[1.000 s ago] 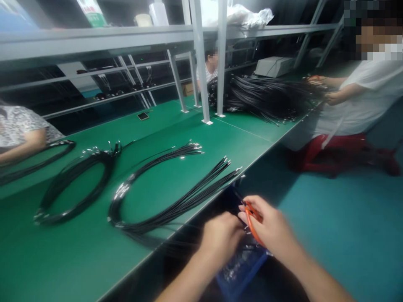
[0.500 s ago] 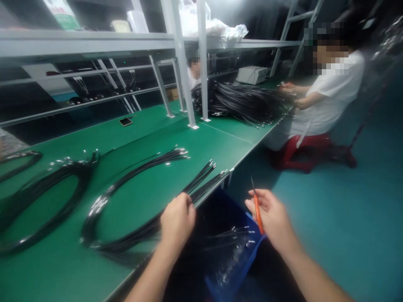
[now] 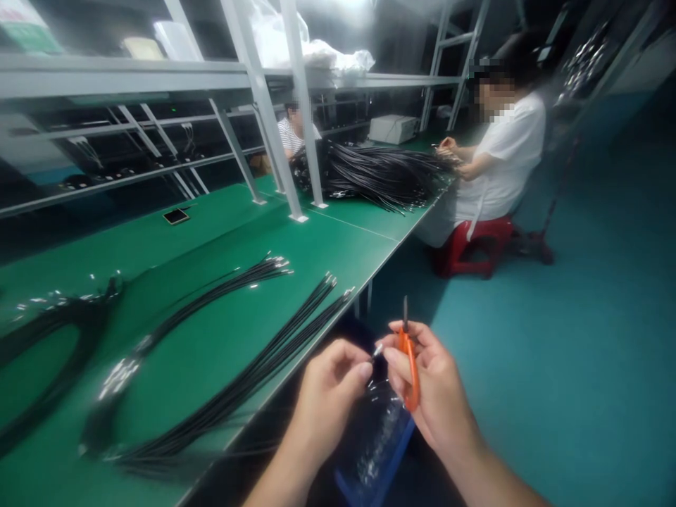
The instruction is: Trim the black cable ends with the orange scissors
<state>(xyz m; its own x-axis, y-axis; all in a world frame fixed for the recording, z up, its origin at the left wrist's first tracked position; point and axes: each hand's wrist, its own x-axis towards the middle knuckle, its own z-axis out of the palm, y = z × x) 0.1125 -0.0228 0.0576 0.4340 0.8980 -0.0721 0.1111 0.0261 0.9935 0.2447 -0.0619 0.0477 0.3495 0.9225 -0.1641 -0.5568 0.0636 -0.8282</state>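
Observation:
Off the table's front edge, my left hand [image 3: 335, 387] pinches a black cable [image 3: 373, 357] close to its silvery end. My right hand [image 3: 430, 377] holds orange-handled scissors [image 3: 409, 373], the dark tip pointing up and away from me; whether the blades are apart cannot be made out. The thumb and forefinger of that hand are right beside the cable's end. To the left, a bundle of black cables [image 3: 227, 377] lies curved on the green table, its metal-tipped ends fanned out. Below my hands hangs a blue bin [image 3: 404, 440] with clear, shiny bits in it.
Another coiled cable bundle [image 3: 63, 380] lies at the left. Shelf posts [image 3: 303, 105] rise from the green table [image 3: 327, 243]. A person in white [image 3: 507, 148] sits on a red stool [image 3: 472, 246] by a large cable pile [image 3: 380, 169]. A second person [image 3: 296, 130] is behind.
My left hand has left the bundle on the table and moved right with one cable end. My right hand has moved slightly left, bringing the hands together. The view has turned right.

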